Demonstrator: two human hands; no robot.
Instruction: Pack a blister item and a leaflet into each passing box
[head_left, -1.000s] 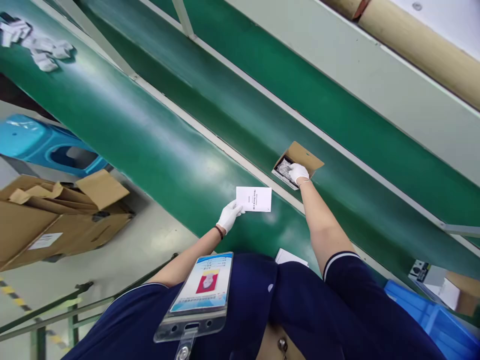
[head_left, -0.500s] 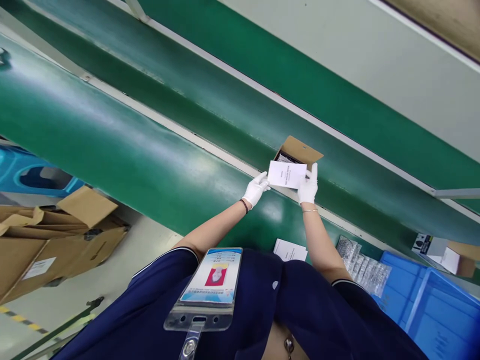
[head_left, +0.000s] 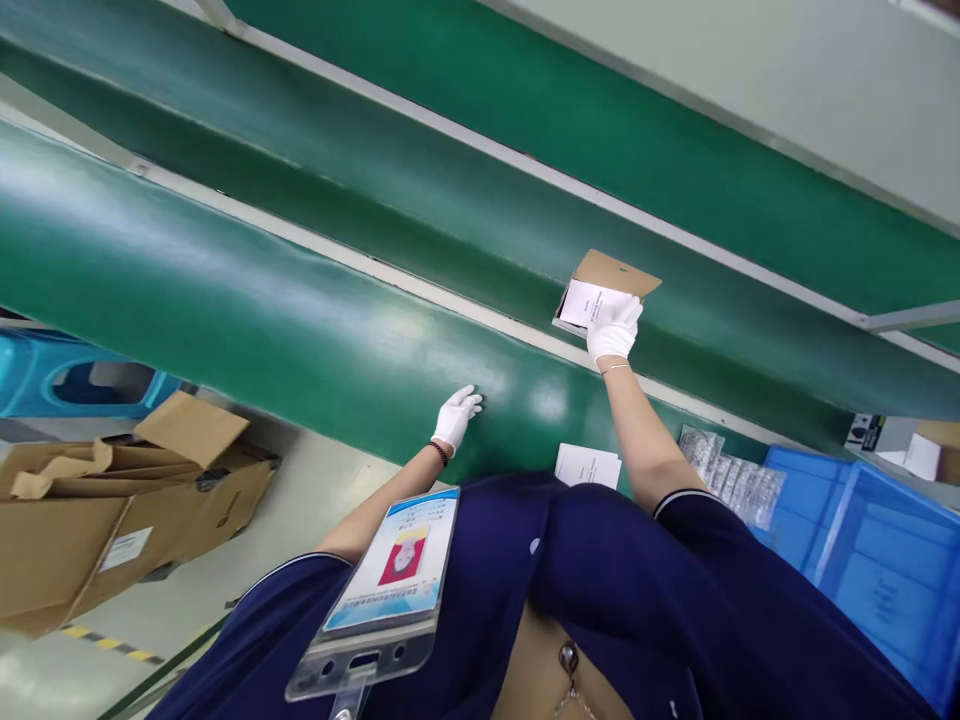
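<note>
My right hand (head_left: pixel 615 326), in a white glove, is closed over the right end of a white printed booklet (head_left: pixel 584 302). The booklet lies in the mouth of a small cardboard box, whose brown flap (head_left: pixel 615 270) stands raised behind it. What else is in the box is covered. To the left and nearer my body, my gloved left hand (head_left: pixel 457 416) is over the green bench (head_left: pixel 360 370), fingers loosely stretched and holding nothing. More white booklets (head_left: pixel 588 465) lie close to my body at the bench edge.
Clear bubble-wrap pouches (head_left: pixel 739 480) lie on the right beside blue plastic bins (head_left: pixel 885 580). Another opened box (head_left: pixel 911 445) sits at far right. A large carton (head_left: pixel 135 520) and a blue stool (head_left: pixel 82 375) stand at left. A pale rail (head_left: pixel 360 258) divides the bench from the sunken green belt.
The booklet has gone from being held by both hands in front of the box to lying in its mouth. My left hand has let go and drawn back toward my body.
</note>
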